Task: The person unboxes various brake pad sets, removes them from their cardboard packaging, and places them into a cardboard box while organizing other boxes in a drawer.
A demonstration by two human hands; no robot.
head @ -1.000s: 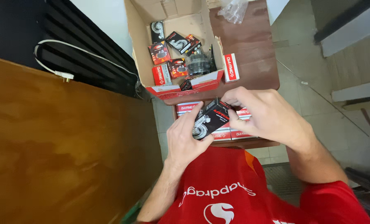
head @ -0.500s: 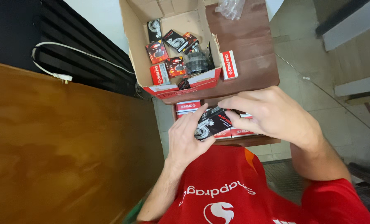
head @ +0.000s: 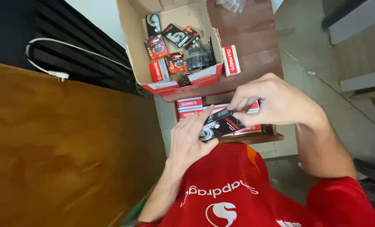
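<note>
Small black box (head: 219, 124), held in both our hands.
Left hand (head: 190, 141) cradles it, right hand (head: 275, 103) pinches its top edge, over red-and-white boxes (head: 189, 103); open carton (head: 175, 42) beyond, bare shelf edge right.

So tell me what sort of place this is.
Probably a spare-parts shop or stockroom. An open cardboard carton holds many small red and black boxed parts, more red and white boxes sit stacked on a brown shelf, and both hands hold one small black box.
</note>
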